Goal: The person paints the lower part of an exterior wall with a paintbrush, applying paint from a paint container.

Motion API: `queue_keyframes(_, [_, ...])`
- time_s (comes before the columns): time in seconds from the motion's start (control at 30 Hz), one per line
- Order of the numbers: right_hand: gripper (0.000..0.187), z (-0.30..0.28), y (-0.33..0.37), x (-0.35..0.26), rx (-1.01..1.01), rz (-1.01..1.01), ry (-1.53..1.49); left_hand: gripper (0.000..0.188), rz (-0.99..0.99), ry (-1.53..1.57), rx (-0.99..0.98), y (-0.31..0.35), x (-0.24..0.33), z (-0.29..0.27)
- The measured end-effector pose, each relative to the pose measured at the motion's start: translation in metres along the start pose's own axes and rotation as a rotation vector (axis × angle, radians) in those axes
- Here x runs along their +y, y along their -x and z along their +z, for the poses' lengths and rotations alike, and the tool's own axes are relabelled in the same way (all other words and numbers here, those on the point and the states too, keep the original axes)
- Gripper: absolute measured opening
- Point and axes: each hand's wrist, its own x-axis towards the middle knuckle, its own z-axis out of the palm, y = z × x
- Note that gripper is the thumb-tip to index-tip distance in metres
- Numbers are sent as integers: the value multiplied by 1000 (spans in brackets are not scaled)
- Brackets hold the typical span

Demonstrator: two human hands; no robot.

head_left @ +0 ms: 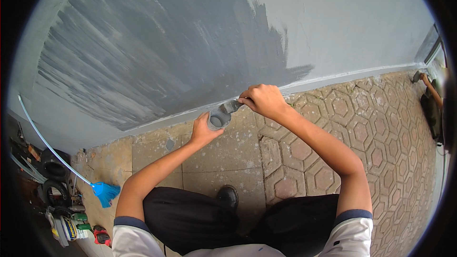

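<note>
My left hand (pixel 203 132) is wrapped round a small cup (pixel 219 120) with grey paint inside. Between the fingers of my right hand (pixel 264 101) is a paintbrush (pixel 230 107), its bristles grey and tilted down at the cup's rim. Whether the bristles touch the rim I cannot tell. Both hands are in front of the wall's foot, above the paving. Behind them rises a wall (pixel 190 38) with a broad patch of darker grey brush strokes; its right part is a lighter grey.
A blue broom (pixel 105 192) leans at the left, near black tyres (pixel 53 166) and assorted clutter. Hexagonal paving (pixel 328 152) covers the right side. At the far right another person's arm (pixel 432 88) holds a brush-like thing. My shoe (pixel 228 196) stands below the cup.
</note>
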Motion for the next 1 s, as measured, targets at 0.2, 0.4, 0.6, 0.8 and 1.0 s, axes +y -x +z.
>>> queue_keyframes(0.2, [19, 10, 5, -6, -89, 73, 58, 53, 11, -95, -6, 2, 0, -1])
queue_keyframes(0.4, [20, -4, 2, -9, -14, 176, 13, 53, -2, -87, 4, 2, 1, -2])
queue_keyframes(0.6, [20, 21, 14, -26, -92, 85, 8, 54, 17, -121, 0, 3, 3, 1])
queue_keyframes(0.8, [7, -1, 8, -20, -93, 77, 186, 56, 1, -144, 12, 1, 4, 3])
queue_keyframes(1.0, [33, -1, 0, 25, 17, 312, -252, 54, -59, -31, 44, 0, -4, 4])
